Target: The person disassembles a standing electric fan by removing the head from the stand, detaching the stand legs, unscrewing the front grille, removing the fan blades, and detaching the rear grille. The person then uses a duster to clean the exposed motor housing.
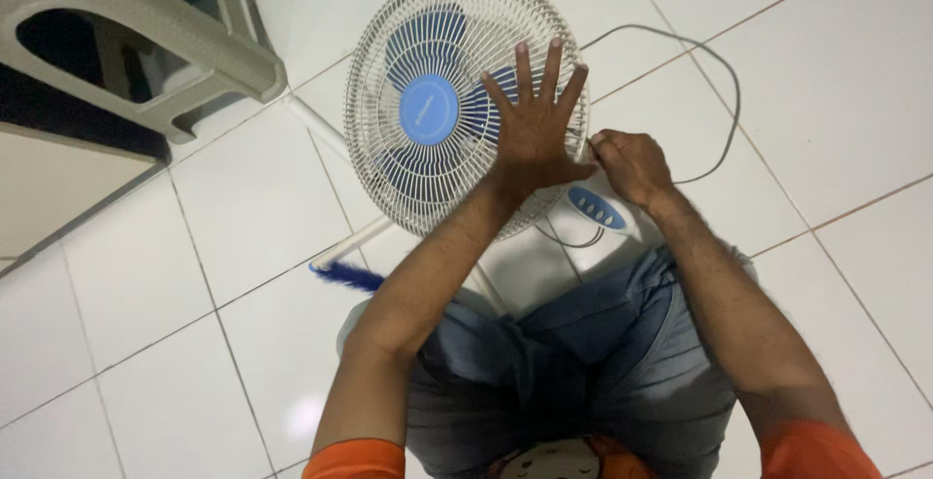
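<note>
While the left hand [534,124] lies flat, fingers spread, on the fan grille [408,42] at upper centre, the right hand [630,164] pinches its rim.

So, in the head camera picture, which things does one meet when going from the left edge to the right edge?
Grey plastic stool → blue fan hub → left hand flat on the white fan grille → right hand at the grille's edge → grey power cord.

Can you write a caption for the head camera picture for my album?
Left hand flat on the white wire grille of a blue-bladed fan, right hand gripping its rim, over a white tiled floor.
</note>
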